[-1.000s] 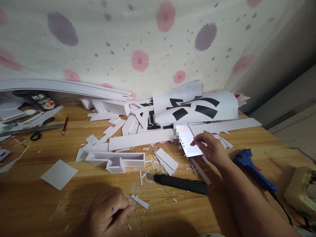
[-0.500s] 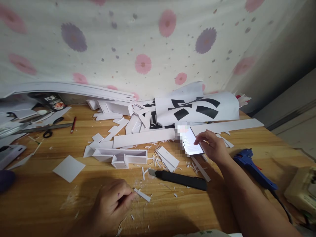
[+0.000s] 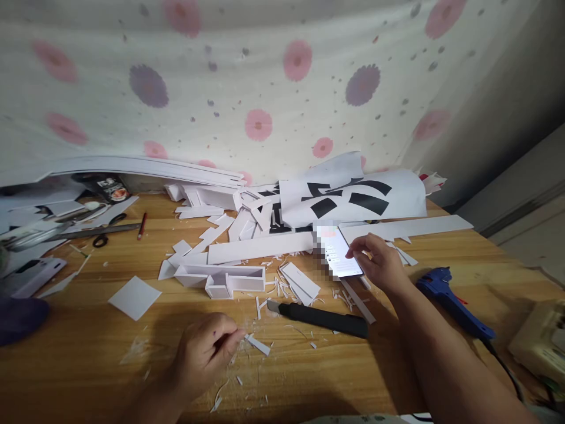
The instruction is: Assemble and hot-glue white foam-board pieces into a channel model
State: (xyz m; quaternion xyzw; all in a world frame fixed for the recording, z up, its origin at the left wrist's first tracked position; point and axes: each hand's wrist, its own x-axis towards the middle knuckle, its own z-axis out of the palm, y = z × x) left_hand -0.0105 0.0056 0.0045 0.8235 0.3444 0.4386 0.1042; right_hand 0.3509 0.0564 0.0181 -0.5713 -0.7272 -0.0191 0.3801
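The left hand [image 3: 209, 348] sits at seven o'clock, loosely curled. The right hand [image 3: 378, 260], near four, bends its fingers toward nine.

The left hand [image 3: 209, 347] has shifted farther in, now right at the end of a small white strip [image 3: 259, 346]; leftmost, something dark purple [image 3: 22, 320] shows more fully.

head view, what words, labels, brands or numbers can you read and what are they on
None can be read for certain.
Phone screen: lines too small to read, and part of the phone is pixelated.
Dark package at back left: pale lettering, too blurred.
Curled white sheet: bold black shapes, no word I can make out.
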